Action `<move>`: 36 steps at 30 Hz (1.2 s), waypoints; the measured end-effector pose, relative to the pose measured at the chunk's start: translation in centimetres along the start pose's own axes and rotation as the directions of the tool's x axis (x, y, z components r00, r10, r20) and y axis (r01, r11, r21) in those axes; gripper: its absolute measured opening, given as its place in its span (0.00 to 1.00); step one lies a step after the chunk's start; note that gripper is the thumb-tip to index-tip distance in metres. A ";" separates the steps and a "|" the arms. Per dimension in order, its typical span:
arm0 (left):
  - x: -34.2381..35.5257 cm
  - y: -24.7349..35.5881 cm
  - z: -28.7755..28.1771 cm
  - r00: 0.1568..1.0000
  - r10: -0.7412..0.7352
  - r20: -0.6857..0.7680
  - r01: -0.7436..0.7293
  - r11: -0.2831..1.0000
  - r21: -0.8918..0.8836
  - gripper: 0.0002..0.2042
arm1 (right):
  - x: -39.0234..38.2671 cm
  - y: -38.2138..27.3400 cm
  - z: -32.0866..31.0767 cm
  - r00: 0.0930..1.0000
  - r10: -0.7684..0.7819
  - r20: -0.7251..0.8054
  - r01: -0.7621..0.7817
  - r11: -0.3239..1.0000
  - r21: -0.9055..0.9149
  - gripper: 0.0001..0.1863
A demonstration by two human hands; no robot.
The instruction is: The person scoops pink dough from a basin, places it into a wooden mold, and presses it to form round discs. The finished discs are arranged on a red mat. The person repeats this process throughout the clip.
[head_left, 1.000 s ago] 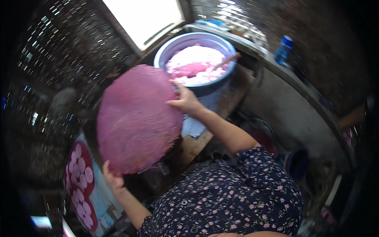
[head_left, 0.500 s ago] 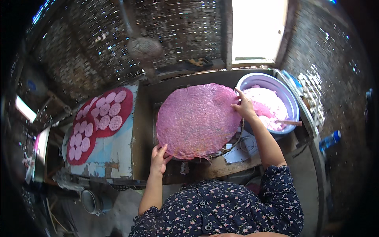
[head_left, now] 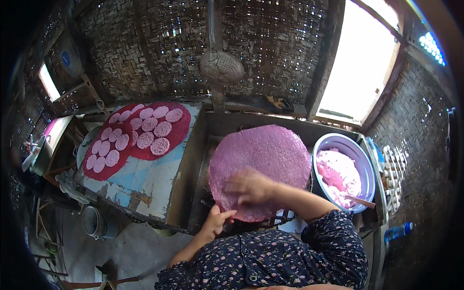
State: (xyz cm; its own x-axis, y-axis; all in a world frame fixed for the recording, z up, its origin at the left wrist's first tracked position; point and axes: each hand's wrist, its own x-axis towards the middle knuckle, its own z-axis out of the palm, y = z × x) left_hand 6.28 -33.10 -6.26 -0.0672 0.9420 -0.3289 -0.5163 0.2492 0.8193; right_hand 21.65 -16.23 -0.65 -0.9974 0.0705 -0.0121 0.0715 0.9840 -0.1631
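The round pink woven mat (head_left: 263, 150) lies in front of the person's body, above the dark recessed bay of the counter (head_left: 151, 176). The person's left hand (head_left: 215, 224) has its near-left edge pinched, thumb on top; the right hand (head_left: 253, 186) is over the lower part of the mat, fingers loosely spread and gripping nothing that I can see. It is so blurred that I can't say whether the palm presses on the weave or skims just above it.

With only that one pinch at the edge, I'd judge the mat could skid or tip if the right hand pushed hard. A swing to the right might also knock it against the tub (head_left: 356, 157) just beside it, and the right elbow, near the stirring stick (head_left: 362, 201) poking over the rim, might catch it.

The tub holds a pink-and-white mash (head_left: 342, 168). On the counter's left part, overlapping red mats (head_left: 181, 133) carry pale pink discs (head_left: 160, 146). Behind the right forearm, outside the counter, stands a blue bottle (head_left: 398, 232).

What supports the mat from beneath is hidden, the left fingertips underneath are out of sight, and the window is washed out.
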 end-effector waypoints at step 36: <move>-1.0 3.0 1.4 0.881 0.465 0.082 -0.378 0.590 0.713 0.37 | -10.5 0.8 -0.8 0.598 0.589 -0.544 -0.480 0.806 0.346 0.43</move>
State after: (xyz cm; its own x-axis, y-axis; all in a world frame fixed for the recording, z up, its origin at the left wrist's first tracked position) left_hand 5.98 -32.98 -2.77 -0.2290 0.9647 0.1299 0.3296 -0.0487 0.9429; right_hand 32.15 -16.05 0.14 -0.5543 0.7109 0.4329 0.5367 0.7028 -0.4670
